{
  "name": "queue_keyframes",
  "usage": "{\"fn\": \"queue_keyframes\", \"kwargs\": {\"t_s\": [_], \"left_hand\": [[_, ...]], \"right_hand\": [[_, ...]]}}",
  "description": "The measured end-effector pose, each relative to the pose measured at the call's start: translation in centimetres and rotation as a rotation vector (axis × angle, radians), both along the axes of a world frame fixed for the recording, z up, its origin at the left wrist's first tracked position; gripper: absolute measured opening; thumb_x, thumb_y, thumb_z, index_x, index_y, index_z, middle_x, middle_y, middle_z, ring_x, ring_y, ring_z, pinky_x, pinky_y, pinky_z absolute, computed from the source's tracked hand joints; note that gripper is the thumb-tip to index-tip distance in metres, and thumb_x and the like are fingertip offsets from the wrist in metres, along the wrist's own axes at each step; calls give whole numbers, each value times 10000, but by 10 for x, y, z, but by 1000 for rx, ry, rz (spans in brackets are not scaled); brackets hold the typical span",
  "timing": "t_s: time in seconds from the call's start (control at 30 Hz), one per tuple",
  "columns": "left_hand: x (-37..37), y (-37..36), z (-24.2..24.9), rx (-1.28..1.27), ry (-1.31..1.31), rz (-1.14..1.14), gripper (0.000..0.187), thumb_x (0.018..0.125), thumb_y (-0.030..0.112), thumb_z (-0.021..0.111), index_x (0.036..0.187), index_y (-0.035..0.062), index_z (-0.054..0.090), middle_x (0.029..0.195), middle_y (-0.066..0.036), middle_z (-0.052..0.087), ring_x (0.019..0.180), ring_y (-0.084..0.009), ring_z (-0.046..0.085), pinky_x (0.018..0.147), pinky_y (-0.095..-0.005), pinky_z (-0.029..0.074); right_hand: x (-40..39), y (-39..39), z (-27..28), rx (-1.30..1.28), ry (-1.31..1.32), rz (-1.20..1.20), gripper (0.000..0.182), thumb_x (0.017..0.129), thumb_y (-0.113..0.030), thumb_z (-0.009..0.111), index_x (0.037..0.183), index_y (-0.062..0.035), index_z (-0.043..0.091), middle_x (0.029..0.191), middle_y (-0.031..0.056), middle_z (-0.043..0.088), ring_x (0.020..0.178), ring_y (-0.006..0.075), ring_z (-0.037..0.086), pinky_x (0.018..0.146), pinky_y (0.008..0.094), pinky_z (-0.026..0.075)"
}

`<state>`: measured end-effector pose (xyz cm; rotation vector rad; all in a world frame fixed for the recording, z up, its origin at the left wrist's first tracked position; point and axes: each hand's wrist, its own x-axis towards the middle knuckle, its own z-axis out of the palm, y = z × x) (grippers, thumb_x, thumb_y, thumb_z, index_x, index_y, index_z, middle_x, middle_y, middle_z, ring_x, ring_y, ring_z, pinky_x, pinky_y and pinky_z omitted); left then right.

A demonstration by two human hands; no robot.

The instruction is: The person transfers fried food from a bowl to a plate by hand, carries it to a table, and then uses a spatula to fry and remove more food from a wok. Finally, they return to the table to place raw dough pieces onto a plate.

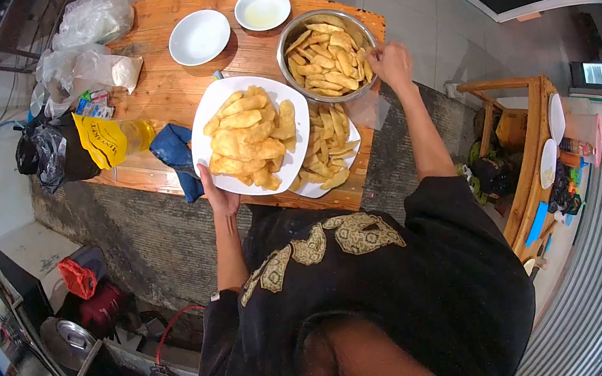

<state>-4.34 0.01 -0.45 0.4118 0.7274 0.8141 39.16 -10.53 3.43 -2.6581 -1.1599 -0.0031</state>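
Orange-brown planks form the surface (163,61). Above its near side, the left hand (219,192) holds a white plate (227,88) heaped with uneven golden slices (250,145); rightward, the curled right hand (391,66) meets a steel bowl (324,17) of browner strips (330,59), whether gripping I cannot tell.

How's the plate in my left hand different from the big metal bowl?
The held plate is white and squarish; the metal bowl is silvery and round. The plate is shallow, while the bowl is deeper. The left hand grips the plate's edge; the right hand is at the bowl's rim. Both contain yellowish food pieces.
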Motion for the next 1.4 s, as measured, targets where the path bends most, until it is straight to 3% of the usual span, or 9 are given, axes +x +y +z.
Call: {"fn": "queue_keyframes", "kwargs": {"t_s": [0.17,0.47,0.57,0.67,0.77,0.87,1.1,1.33,1.4], "left_hand": [[-3,1,-5,-22,-39,-7,642,941,509,421,1388,58,326,1351,-105,456,1211,-268,472,1004,-410,397],[22,3,6,-20,-49,-80,653,933,510,441,1387,57,316,1359,-112,442,1230,-266,453,1018,-409,382],[27,5,-6,-62,-95,-106,637,933,495,455,1383,66,318,1356,-115,444,1228,-271,456,1014,-414,389],[33,3,-10,-49,-55,-128,641,935,516,424,1391,78,323,1379,-112,426,1239,-278,444,1028,-434,373],[40,0,-7,-44,-65,-137,621,946,498,415,1395,80,319,1382,-114,426,1243,-275,443,1030,-430,374],[45,-3,-2,-106,-51,-156,633,942,503,422,1397,77,314,1375,-115,435,1241,-272,446,1031,-422,375],[56,-2,-8,-88,-154,-256,627,946,480,435,1382,44,323,1378,-118,425,1243,-251,445,1016,-398,393],[55,-1,-5,-52,-79,-323,648,934,522,426,1383,63,338,1353,-111,457,1215,-258,471,1018,-410,388],[53,-3,0,-53,-53,-314,654,931,525,429,1384,63,335,1358,-114,451,1221,-261,466,1021,-411,385]], "right_hand": [[-22,12,18,-177,82,-17,312,674,-324,737,858,-75,708,1064,192,553,1055,374,503,861,487,432],[-32,17,19,-246,-162,95,393,623,-317,775,864,-17,696,1066,172,537,1048,326,497,823,451,460],[-25,19,1,-201,-227,106,221,633,-263,738,746,-80,693,1003,131,539,1018,297,485,777,447,454],[-24,22,13,-168,-203,28,221,639,-266,736,733,-72,691,1031,136,554,1012,299,499,780,440,462],[-23,20,43,45,59,-114,247,665,-256,746,810,-58,718,1086,143,571,1046,296,528,853,419,462],[-27,21,35,384,413,31,189,712,-208,710,835,-66,722,1097,152,594,1025,292,561,886,382,452],[-130,49,47,314,954,404,200,823,-194,677,904,-12,687,1073,104,575,959,176,558,847,312,452],[-160,50,49,310,480,501,218,789,-254,710,854,-48,686,1007,99,577,928,226,565,826,329,464],[-149,49,64,318,559,344,218,767,-259,711,829,-50,694,956,120,582,939,264,554,826,363,453]]}}
